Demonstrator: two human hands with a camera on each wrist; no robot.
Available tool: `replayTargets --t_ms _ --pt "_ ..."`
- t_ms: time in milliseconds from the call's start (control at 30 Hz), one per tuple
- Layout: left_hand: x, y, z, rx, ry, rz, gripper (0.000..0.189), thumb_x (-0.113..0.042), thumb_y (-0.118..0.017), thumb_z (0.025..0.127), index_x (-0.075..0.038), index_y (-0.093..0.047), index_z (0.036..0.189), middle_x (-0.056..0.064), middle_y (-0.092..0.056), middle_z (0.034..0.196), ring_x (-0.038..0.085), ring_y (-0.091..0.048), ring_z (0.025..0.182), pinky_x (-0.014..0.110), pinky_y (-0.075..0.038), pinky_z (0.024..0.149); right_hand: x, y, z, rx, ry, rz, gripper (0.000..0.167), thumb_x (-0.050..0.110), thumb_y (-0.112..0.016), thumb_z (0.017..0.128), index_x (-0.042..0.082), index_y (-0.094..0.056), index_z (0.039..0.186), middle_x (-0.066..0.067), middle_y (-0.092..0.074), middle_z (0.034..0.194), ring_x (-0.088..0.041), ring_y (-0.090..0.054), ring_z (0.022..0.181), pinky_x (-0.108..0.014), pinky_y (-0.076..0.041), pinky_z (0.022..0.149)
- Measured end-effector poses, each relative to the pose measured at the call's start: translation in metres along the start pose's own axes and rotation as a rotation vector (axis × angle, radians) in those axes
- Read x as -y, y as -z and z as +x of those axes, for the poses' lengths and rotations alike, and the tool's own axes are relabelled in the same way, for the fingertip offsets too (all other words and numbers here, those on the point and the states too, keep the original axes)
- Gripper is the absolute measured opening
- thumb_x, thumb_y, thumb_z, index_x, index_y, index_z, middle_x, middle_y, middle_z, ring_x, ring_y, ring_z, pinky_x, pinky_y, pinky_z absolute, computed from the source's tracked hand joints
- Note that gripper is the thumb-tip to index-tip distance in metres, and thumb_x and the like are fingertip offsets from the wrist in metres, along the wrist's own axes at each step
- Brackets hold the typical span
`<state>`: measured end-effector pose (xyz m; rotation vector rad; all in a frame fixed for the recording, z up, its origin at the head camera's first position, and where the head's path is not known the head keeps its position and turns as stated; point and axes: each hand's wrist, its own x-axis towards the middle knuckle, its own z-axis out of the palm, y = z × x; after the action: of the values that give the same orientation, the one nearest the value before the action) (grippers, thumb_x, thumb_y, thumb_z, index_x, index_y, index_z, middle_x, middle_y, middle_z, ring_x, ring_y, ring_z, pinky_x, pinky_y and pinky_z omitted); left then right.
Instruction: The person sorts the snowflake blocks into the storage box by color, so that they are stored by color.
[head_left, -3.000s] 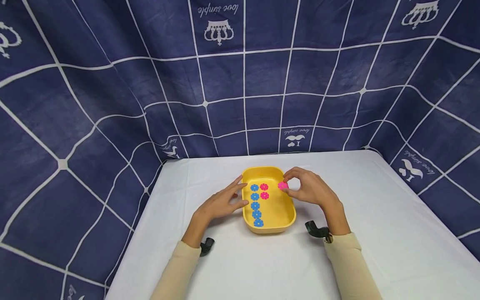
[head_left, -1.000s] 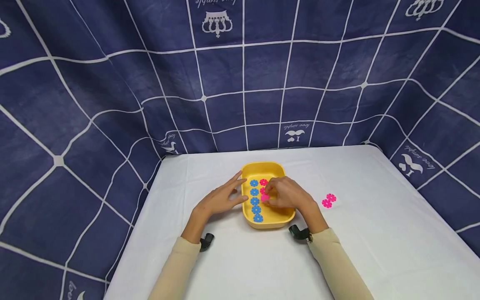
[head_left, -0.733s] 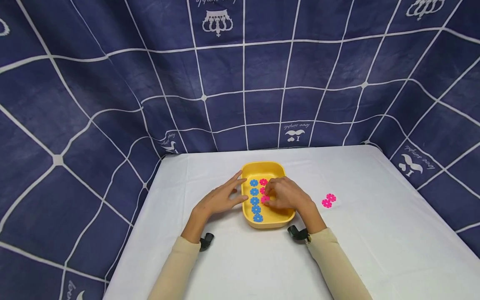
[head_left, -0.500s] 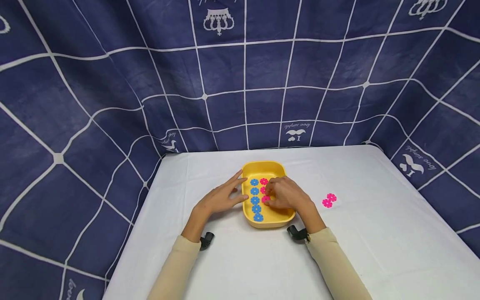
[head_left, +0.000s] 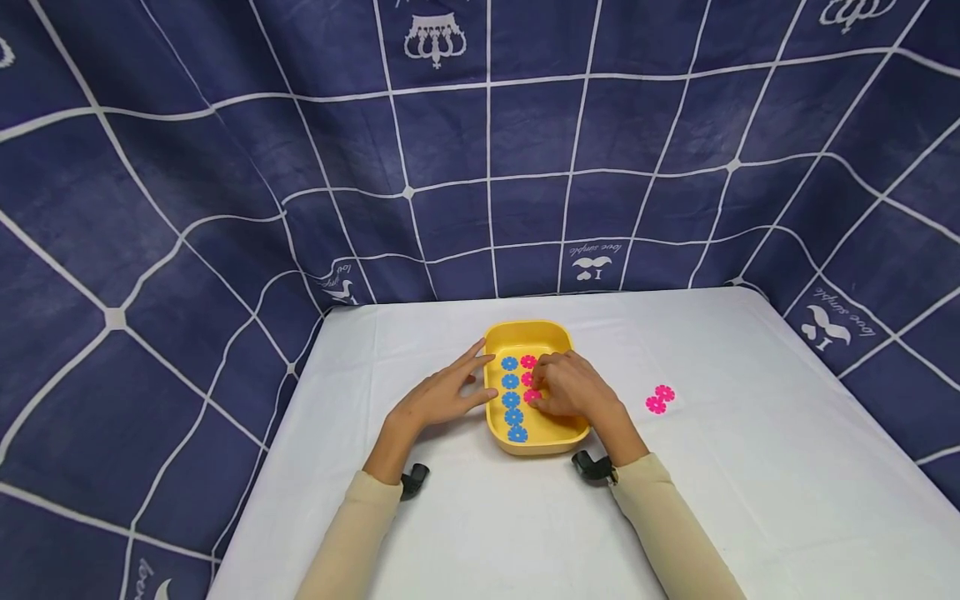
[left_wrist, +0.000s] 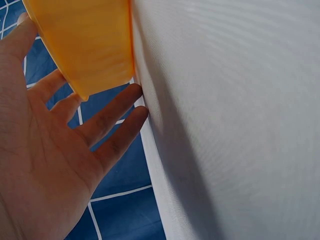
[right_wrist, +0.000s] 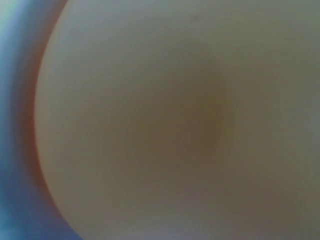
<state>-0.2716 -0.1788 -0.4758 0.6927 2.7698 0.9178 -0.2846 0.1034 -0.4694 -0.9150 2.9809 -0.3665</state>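
Note:
In the head view, a yellow tray (head_left: 529, 448) holds a column of several blue flower-shaped discs (head_left: 511, 399) along its left side. Beside them, pink flower-shaped discs (head_left: 528, 362) form a second, shorter column. My right hand (head_left: 573, 386) reaches over the right rim, thumb and index finger pinching the lowest pink disc (head_left: 532, 397) low in the tray. My left hand (head_left: 442, 398) is at the left rim with its fingers spread. In the left wrist view, that hand's thumb and fingers (left_wrist: 107, 120) extend along the tray's outer wall (left_wrist: 92, 45).
Two loose pink discs (head_left: 660, 399) lie to the right of the tray on the white tablecloth (head_left: 510, 533). A blue curtain with white lines (head_left: 525, 150) hangs behind and on both sides. The right wrist view is blurred and mostly filled by a pale brown surface.
My right hand has moved left from the tray's right rim, bringing a pink disc below the two others. The loose pink discs, hidden behind that hand earlier, now show. My left hand has stayed put.

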Motion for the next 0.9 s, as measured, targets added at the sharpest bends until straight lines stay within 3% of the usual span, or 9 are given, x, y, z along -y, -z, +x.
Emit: replayTargets --t_ms 567,733,900 --pt "-0.001 0.001 -0.001 0.013 0.007 -0.001 0.073 -0.06 -0.067 0.102 -0.036 -0.041 0.166 -0.025 -0.012 0.178 0.018 -0.064 0.136 0.054 -0.048 0.116 0.002 0.002 -0.002 -0.017 0.013 -0.016 0.032 0.044 -0.088 0.09 0.018 -0.084 0.107 0.002 -0.075 0.111 -0.019 -0.066 0.103 -0.043 -0.051 0.106" --pt "-0.002 0.001 -0.001 0.015 0.004 0.003 0.074 -0.059 -0.067 0.102 -0.036 -0.041 0.167 -0.025 -0.011 0.178 0.018 -0.064 0.136 0.055 -0.048 0.115 0.002 0.007 -0.004 -0.059 0.053 0.009 0.029 0.042 -0.087 0.09 0.019 -0.084 0.107 0.002 -0.075 0.111 -0.02 -0.067 0.1 -0.042 -0.056 0.099" --pt "-0.002 0.001 -0.002 0.014 0.017 0.003 0.074 -0.062 -0.067 0.101 -0.037 -0.041 0.166 -0.025 -0.011 0.178 0.018 -0.064 0.136 0.056 -0.049 0.115 0.003 0.016 -0.007 -0.104 0.043 0.046 0.029 0.038 -0.09 0.088 0.019 -0.084 0.108 -0.001 -0.076 0.118 -0.024 -0.068 0.106 -0.047 -0.056 0.101"
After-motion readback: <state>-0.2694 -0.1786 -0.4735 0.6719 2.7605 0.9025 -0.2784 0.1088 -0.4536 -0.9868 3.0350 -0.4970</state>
